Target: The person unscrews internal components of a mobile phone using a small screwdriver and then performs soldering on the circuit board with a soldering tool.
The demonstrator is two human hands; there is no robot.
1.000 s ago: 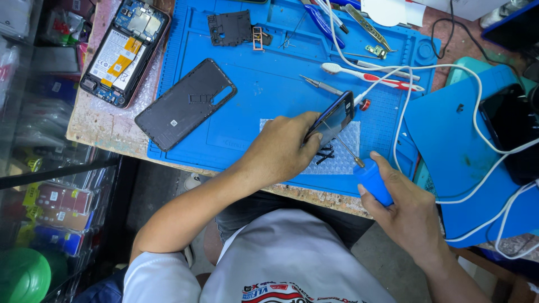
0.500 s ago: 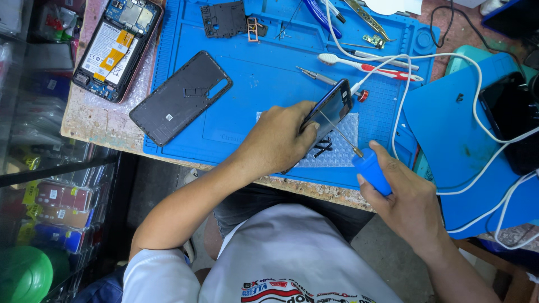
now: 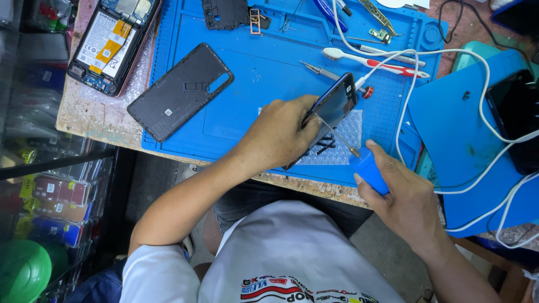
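My left hand [image 3: 279,136] grips a dark phone [image 3: 335,104] and holds it tilted on edge above a patch of bubble wrap [image 3: 343,147] on the blue work mat [image 3: 264,67]. My right hand [image 3: 401,199] holds a blue-handled screwdriver [image 3: 368,167]; its thin metal shaft reaches up to the phone's lower face. Small dark parts lie on the bubble wrap under the phone.
A black phone back cover [image 3: 179,92] lies left on the mat. An opened phone with exposed battery [image 3: 112,45] rests at the far left. A toothbrush [image 3: 370,60], tweezers [image 3: 376,17], a black frame piece [image 3: 224,14], white cables [image 3: 449,112] and a blue pad [image 3: 466,140] lie around.
The view has shifted a little. Both hands keep their grips, and the screwdriver tip has stayed at the phone.
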